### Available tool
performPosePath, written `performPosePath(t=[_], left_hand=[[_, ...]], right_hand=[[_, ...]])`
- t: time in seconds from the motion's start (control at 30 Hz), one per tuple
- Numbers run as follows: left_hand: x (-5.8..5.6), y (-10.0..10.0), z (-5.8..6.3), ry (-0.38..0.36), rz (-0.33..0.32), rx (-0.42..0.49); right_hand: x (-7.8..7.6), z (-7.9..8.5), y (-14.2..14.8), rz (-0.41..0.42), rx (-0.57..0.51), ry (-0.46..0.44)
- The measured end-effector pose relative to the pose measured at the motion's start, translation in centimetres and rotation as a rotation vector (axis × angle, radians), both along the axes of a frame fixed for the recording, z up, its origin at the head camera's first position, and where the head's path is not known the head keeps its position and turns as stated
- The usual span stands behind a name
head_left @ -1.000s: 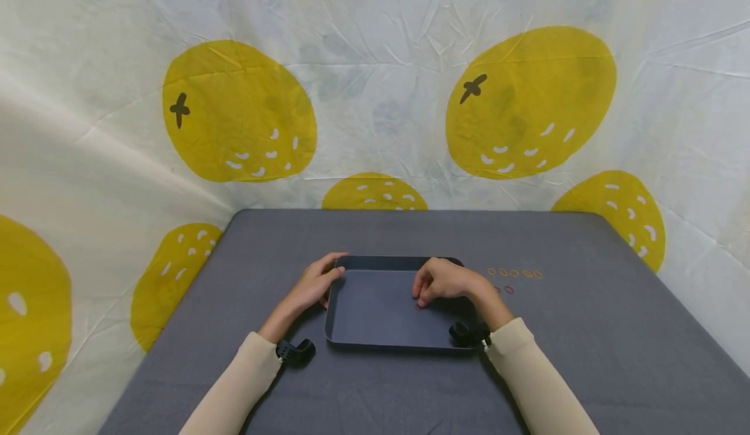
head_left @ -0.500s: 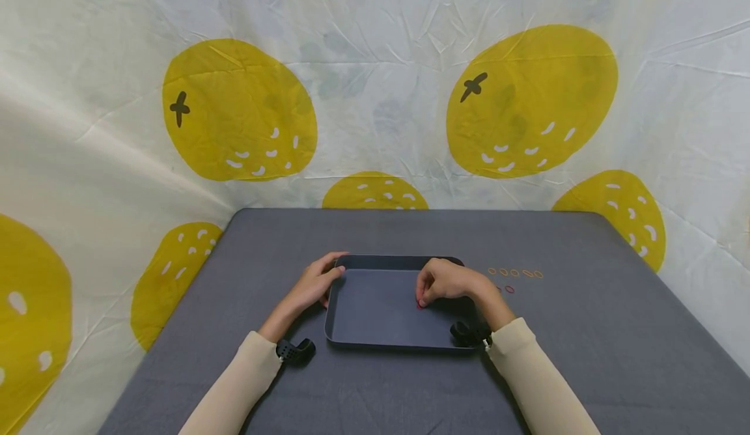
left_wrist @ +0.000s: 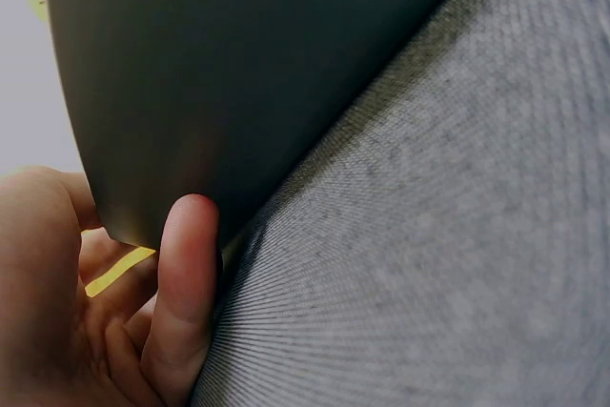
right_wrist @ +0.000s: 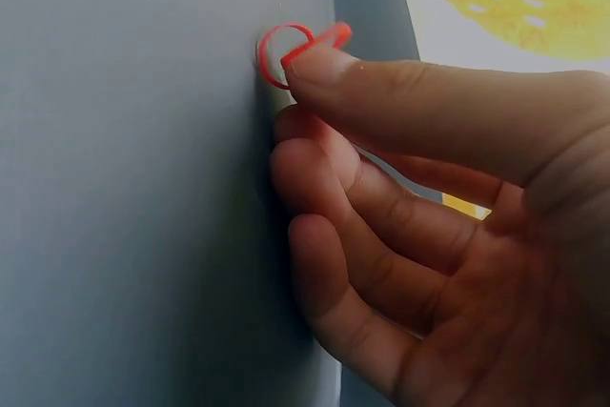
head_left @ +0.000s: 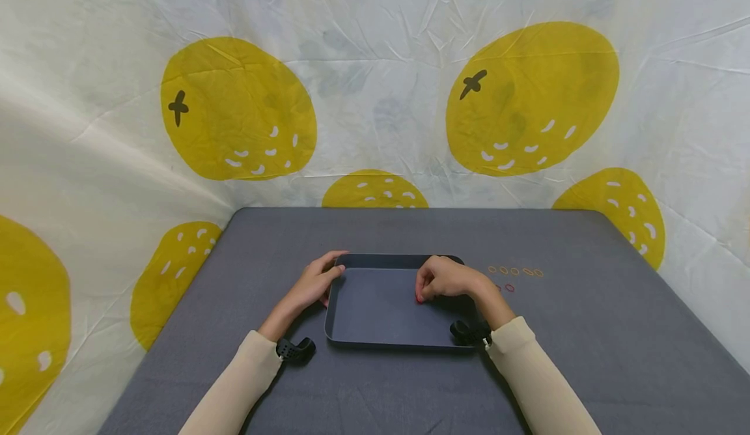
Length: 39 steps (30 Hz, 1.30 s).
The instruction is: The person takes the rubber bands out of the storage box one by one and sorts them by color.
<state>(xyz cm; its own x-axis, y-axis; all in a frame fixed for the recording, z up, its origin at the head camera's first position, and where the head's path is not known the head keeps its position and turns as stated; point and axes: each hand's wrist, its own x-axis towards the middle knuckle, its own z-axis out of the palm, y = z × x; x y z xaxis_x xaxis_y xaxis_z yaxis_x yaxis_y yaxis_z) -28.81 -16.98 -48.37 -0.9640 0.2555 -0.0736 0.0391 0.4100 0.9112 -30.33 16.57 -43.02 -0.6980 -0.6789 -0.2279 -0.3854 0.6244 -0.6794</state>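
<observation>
A dark grey tray (head_left: 375, 311) lies on the table. My left hand (head_left: 313, 285) grips its left side near the far corner, the thumb over the rim; in the left wrist view a fingertip (left_wrist: 191, 235) presses the outer wall. Over the right half of the tray is my right hand (head_left: 442, 279), fingers bent downward. The right wrist view shows thumb and index finger pinching a red rubber band (right_wrist: 334, 35). A thin red loop (right_wrist: 265, 59) sits against the fingertips, close to the tray floor; whether it is a second band or part of the same one, I cannot tell.
Right of the tray, a row of several orange rubber bands (head_left: 514, 271) lies on the grey tablecloth (head_left: 375, 389). Nearer me is a red rubber band (head_left: 510, 288), with another partly hidden by the right wrist. A fruit-patterned curtain (head_left: 381, 109) hangs behind the table.
My right hand has shifted slightly to the right, and the red at its fingertips, lower against the tray floor before, now sits closer to the fingers. The left hand and tray stay put.
</observation>
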Motion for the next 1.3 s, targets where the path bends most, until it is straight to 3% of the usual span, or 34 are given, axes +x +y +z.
performPosePath(t=[0.5,1.03,1.3], left_hand=[[0.0,0.0,0.1,0.003,0.006,-0.019],[-0.1,0.0,0.2,0.008,0.001,-0.024],[-0.1,0.0,0.1,0.007,0.0,-0.022]], right_hand=[[-0.2,0.2,0.0,0.0,-0.036,-0.041],[-0.4,0.6,0.3,-0.02,-0.042,-0.001],[-0.3,1.3,0.4,-0.001,-0.103,0.005]])
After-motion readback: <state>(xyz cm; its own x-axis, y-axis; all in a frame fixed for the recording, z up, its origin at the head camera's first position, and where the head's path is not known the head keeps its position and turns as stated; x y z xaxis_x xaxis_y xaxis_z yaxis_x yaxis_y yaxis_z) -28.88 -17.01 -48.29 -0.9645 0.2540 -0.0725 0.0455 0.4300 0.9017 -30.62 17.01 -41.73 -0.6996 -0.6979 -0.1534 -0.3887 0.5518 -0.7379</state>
